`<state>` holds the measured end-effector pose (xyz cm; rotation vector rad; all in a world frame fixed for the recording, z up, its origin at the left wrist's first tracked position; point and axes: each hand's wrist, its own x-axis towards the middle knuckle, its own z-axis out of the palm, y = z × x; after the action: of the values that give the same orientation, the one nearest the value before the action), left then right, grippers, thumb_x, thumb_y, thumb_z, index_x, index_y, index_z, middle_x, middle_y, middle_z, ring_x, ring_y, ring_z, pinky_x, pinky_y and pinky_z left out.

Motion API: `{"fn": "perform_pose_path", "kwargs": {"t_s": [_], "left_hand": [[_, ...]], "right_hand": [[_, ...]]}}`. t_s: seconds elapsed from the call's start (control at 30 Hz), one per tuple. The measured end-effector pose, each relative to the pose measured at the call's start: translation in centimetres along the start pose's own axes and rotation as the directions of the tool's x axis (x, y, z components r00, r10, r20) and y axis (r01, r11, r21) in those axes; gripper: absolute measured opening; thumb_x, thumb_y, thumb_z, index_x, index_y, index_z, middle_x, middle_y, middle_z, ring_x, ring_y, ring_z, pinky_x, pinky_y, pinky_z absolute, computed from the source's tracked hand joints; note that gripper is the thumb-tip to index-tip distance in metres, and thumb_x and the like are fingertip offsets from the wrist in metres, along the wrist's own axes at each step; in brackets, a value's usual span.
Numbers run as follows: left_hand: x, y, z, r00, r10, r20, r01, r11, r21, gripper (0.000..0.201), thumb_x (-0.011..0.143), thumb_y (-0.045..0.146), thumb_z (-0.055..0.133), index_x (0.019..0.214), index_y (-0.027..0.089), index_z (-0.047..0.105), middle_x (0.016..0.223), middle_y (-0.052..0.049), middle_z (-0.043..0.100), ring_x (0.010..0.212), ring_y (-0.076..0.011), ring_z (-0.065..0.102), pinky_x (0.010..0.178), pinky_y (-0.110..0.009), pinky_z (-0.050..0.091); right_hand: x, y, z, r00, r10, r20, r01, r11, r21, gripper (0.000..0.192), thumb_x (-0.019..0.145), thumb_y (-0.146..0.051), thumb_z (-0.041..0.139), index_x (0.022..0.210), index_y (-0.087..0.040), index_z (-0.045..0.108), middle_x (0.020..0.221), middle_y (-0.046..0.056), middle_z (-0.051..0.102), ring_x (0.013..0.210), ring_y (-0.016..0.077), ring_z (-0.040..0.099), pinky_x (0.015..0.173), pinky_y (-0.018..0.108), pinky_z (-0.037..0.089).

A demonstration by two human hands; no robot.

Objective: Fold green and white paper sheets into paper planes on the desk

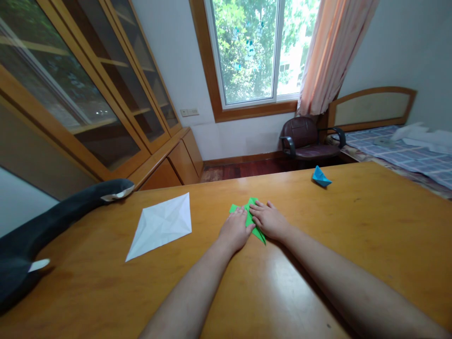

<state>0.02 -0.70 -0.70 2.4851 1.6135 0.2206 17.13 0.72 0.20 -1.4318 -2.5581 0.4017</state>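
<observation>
A folded piece of green paper [259,234] lies on the wooden table in front of me, partly covered by both hands. My left hand [236,229] rests on its left part, fingers stretched forward and the thumb toward the middle. On the paper's right side my right hand [270,220] lies flat, its fingers pointing left across the upper part. One narrow green point sticks out below, between the hands, and other corners show above the fingertips. The middle folds are hidden under the fingers.
A creased white sheet of paper [164,226] lies to the left on the table [300,296]. A small blue folded-paper boat [320,177] stands near the far edge at right. A dark object with white parts [67,207] lies along the left edge. Beyond is a chair [305,136].
</observation>
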Motion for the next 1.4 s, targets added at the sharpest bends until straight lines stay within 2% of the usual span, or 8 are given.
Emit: {"fn": "perform_pose_path", "kwargs": {"t_s": [0.5,1.13,1.27,1.4], "left_hand": [[-0.02,-0.07,-0.01,1.0,0.014,0.0,-0.014,1.0,0.003,0.06,0.092,0.043,0.046,0.14,0.007,0.044,0.148,-0.018,0.041,0.138,-0.0287,0.037,0.115,-0.043,0.029],[-0.21,0.02,-0.39,0.999,0.012,-0.038,-0.016,0.996,-0.091,0.053,0.09,0.042,0.052,0.137,0.017,0.049,0.146,-0.014,0.045,0.137,-0.0257,0.04,0.114,-0.043,0.031],[-0.49,0.07,-0.44,0.998,0.029,-0.049,-0.034,0.995,-0.094,0.06,0.087,0.048,0.053,0.138,0.016,0.046,0.146,-0.015,0.045,0.137,-0.0274,0.039,0.114,-0.044,0.03],[-0.75,0.28,-0.54,0.998,0.044,-0.055,-0.05,0.992,-0.117,0.079,0.079,0.059,0.059,0.142,0.016,0.041,0.148,-0.015,0.042,0.138,-0.0301,0.036,0.115,-0.045,0.028]], "right_hand": [[0.08,-0.03,0.04,1.0,0.004,0.029,-0.004,1.0,0.002,0.049,0.096,-0.034,0.033,0.143,-0.024,0.043,0.151,0.008,0.038,0.143,0.0279,0.027,0.11,0.065,0.016],[0.1,0.07,0.02,0.999,0.006,0.034,-0.006,1.0,0.014,0.048,0.096,-0.034,0.034,0.143,-0.025,0.043,0.152,0.007,0.038,0.142,0.0287,0.027,0.109,0.066,0.017],[0.16,0.26,0.16,0.999,-0.001,0.038,0.001,1.0,0.008,0.048,0.096,-0.033,0.034,0.144,-0.026,0.042,0.152,0.008,0.037,0.143,0.0281,0.026,0.109,0.066,0.016],[0.18,0.41,0.27,0.999,-0.002,0.041,0.002,1.0,0.005,0.049,0.096,-0.035,0.035,0.144,-0.027,0.041,0.152,0.009,0.038,0.143,0.0285,0.026,0.109,0.067,0.015]]}}
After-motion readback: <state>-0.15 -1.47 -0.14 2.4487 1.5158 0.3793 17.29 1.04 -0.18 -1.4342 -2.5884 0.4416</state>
